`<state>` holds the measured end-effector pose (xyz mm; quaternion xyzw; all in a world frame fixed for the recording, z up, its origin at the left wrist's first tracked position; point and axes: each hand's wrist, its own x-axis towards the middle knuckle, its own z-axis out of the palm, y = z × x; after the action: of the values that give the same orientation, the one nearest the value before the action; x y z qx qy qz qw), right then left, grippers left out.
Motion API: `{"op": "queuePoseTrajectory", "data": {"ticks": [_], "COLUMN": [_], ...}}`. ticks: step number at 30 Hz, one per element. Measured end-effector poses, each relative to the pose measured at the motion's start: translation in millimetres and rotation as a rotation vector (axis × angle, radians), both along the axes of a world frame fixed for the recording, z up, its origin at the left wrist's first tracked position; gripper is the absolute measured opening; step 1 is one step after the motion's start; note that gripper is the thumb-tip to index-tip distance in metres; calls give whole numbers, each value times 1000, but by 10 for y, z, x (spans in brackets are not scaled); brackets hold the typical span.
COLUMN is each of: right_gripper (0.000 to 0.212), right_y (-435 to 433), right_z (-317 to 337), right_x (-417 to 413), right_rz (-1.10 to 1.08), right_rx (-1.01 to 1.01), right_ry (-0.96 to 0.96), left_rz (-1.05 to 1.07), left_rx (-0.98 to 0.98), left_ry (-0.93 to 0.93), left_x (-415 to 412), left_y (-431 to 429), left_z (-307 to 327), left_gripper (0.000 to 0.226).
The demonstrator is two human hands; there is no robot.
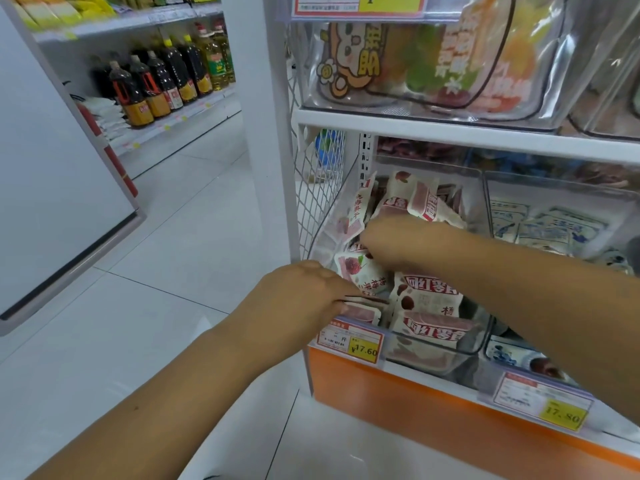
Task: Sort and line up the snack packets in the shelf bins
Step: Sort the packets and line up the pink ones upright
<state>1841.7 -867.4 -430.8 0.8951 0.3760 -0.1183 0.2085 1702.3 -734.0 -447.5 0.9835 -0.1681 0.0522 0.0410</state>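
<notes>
The left hand [304,292] lies at the front-left corner of the clear bin [485,327], its fingers nearly straight, resting on the top edges of the front-row packets [363,311]. No grip is visible. The right hand [394,244] reaches across from the right into the middle of the same bin. Its fingers curve down onto a white-and-red bayberry packet [360,268]. Motion blur hides whether they pinch it or only touch it. The two hands are close together but not touching.

The bayberry packet sits between the hands, just beyond the left hand and directly under the right fingertips, so the right hand is the nearer one. It is tilted, with its long axis running diagonally towards the front right. The lined-up packets [429,327] at the front right have their long axes across the bin. The next move probably turns the packet to match them.

More loose packets [415,202] lie jumbled at the back of the bin. The neighbouring bin [491,202] holds blue-and-white packets [554,230]. A price label [349,341] is clipped above the orange shelf front [381,386], and a wire mesh panel [318,188] closes the left side. Large jelly bags [415,64] fill the bin on the shelf above. Across the tiled floor [173,271], oil bottles [156,88] stand on another shelf.
</notes>
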Motion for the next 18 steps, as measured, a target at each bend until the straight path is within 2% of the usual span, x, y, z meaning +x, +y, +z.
{"op": "queuePoseTrajectory", "data": {"ticks": [1, 3, 9, 11, 13, 15, 18], "right_gripper": [25, 25, 21, 21, 22, 23, 27], "right_y": [4, -35, -153, -191, -224, -214, -122], "right_z": [3, -22, 178, 208, 211, 222, 224], "right_x": [-20, 37, -8, -33, -18, 14, -11], "right_rz": [27, 57, -94, -126, -130, -99, -101], "right_rx": [-16, 59, 563, 654, 618, 461, 301], "right_ry": [-35, -14, 510, 584, 543, 452, 450], "left_rz": [5, 0, 6, 4, 13, 18, 23], "left_rx": [-23, -72, -76, -80, -84, -88, -91], "left_ry": [33, 45, 28, 26, 32, 37, 19], "left_x": [0, 3, 7, 3, -4, -1, 3], "left_y": [24, 43, 21, 23, 16, 9, 0], "left_z": [7, 40, 68, 65, 64, 63, 65], "left_gripper": [34, 33, 35, 35, 35, 31, 30]}}
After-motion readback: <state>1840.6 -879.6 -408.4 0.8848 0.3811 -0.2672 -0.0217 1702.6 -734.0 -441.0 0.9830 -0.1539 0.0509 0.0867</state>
